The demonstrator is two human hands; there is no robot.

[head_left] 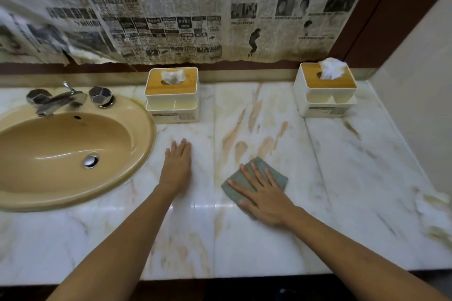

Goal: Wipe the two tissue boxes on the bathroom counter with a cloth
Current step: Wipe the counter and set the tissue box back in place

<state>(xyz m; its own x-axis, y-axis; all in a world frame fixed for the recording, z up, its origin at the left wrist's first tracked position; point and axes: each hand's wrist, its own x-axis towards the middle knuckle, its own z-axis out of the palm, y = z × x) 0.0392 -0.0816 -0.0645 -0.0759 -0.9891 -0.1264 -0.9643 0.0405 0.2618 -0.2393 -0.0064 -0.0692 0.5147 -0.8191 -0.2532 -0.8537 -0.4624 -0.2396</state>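
Fingers (259,176) of the right hand (265,200) spread flat on the folded grey-green cloth (280,179) on the veined marble counter (244,239); left hand (177,164) flat, fingers together. Behind: white, wood-lidded left tissue box (172,98) and right tissue box (324,95), labels blurred.

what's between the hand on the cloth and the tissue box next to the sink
Nothing visible. The right hand lies flat on the cloth, and only bare counter separates it from the tissue box. The left hand rests on the counter just left of that path.
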